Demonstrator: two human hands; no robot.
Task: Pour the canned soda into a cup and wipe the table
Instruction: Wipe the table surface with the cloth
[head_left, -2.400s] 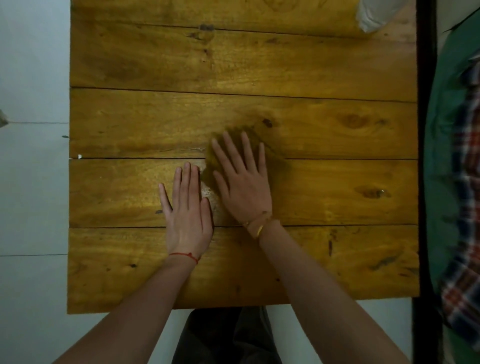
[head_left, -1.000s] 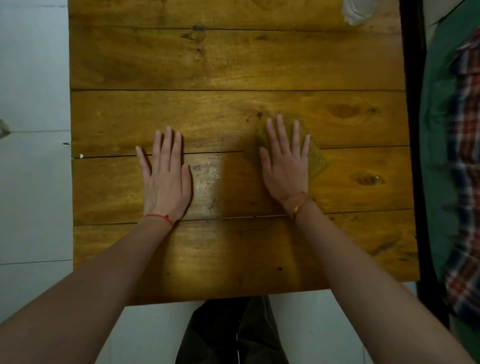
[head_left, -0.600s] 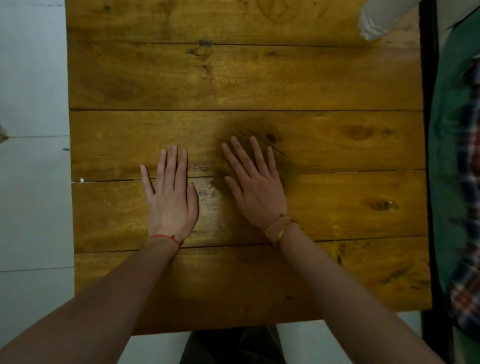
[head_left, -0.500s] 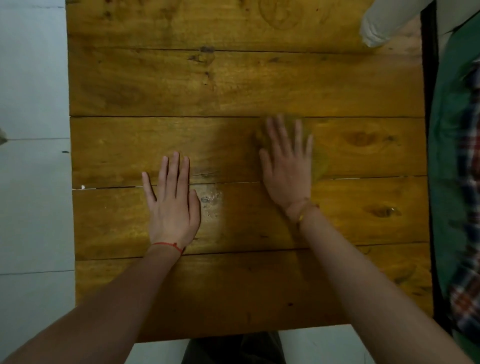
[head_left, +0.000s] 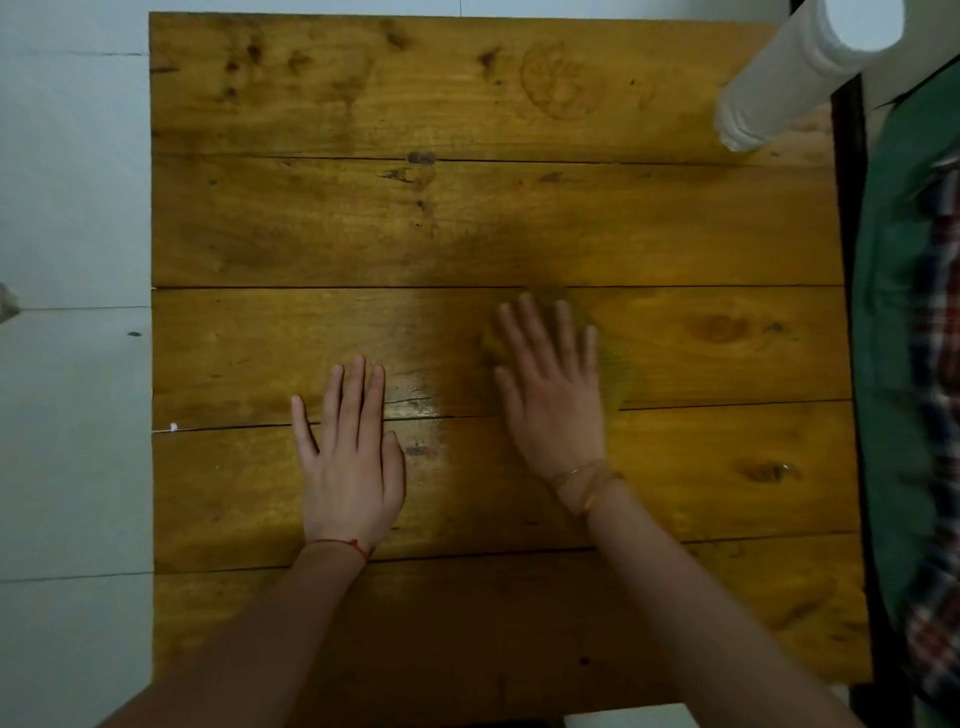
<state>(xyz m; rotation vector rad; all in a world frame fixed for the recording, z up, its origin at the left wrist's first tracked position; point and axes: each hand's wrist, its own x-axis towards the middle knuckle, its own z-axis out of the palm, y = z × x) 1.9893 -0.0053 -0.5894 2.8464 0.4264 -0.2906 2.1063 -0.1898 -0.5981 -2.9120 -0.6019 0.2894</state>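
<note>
Under flat right hand (head_left: 553, 400), yellow cloth (head_left: 615, 371)

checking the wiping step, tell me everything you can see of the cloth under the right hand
The cloth is a small yellow-green piece, close in colour to the wood and blurred. It lies flat on the table, mostly hidden under the right hand, whose flat palm and spread fingers press on it. Only its edges show, past the fingertips and on the hand's right side. Its texture cannot be made out.

Glossy wooden table (head_left: 519, 223), knotty planks
</note>
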